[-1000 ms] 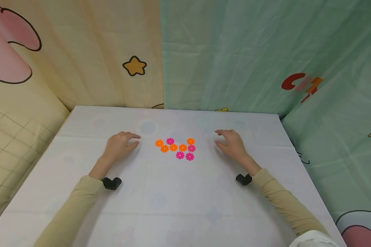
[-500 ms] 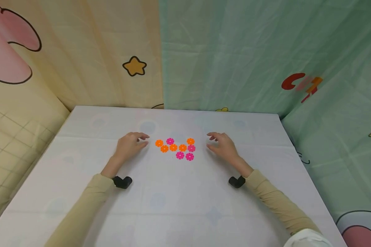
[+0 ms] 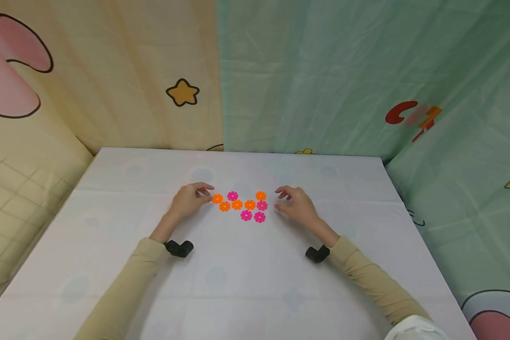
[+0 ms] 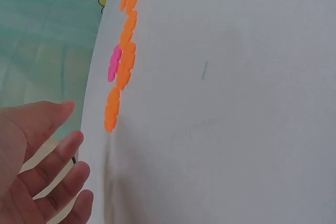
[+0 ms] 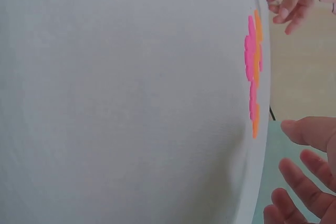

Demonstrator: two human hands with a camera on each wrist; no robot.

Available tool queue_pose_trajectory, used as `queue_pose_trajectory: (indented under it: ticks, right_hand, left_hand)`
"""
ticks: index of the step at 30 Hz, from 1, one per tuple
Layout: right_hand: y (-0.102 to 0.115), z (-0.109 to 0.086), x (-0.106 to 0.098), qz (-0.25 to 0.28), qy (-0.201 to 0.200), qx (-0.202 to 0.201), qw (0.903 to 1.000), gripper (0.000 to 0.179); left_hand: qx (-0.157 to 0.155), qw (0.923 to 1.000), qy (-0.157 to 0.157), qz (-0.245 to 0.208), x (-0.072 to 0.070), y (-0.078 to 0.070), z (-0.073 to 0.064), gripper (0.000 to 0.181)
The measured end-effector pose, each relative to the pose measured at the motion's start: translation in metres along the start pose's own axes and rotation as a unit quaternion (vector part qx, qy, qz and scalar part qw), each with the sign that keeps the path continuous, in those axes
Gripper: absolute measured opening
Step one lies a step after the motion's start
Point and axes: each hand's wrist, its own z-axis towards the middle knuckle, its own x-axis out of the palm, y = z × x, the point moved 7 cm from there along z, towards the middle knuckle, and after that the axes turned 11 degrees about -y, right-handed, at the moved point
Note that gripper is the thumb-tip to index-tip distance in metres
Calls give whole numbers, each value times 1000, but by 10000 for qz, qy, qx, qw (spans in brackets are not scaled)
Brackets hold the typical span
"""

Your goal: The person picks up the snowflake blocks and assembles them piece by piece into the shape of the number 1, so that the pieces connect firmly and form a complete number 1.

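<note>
Several flat, round, flower-shaped pieces with notched rims lie in a loose cluster on the white table; an orange piece is at the left end and a pink piece at the lower right. My left hand hovers just left of the cluster, thumb and fingers spread apart and loosely bent, holding nothing. Over on the other side, my right hand is held a short way right of the pink and orange pieces, its palm empty too. In the left wrist view, the left hand stays apart from the nearest orange piece.
A pale cloth with faint prints covers the table. Behind it hang a yellow curtain and a green curtain. Black wrist cameras sit under both cuffs.
Both hands have moved inward, the left one to the right and the right one to the left, closer to the cluster. The pieces keep their arrangement.
</note>
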Motion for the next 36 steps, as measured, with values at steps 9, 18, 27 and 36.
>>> queue_pose_trajectory:
  ticks: [9,18,27,36]
  right_hand:
    - [6,-4,12,155,287,197,9993,35]
    - [14,-9,21,302,494,240,9980,33]
    - [19,-9,29,195,738,347,9965,32]
    - [21,-10,38,249,1034,612,9924,32]
  left_hand:
    - [-236,9992,196,-264,8,1,4,30]
    - [-373,9987,236,-242,15,6,6,29]
    - [-406,9984,309,-253,18,5,7,30]
    - [-349,9981,457,-209,21,8,10,34]
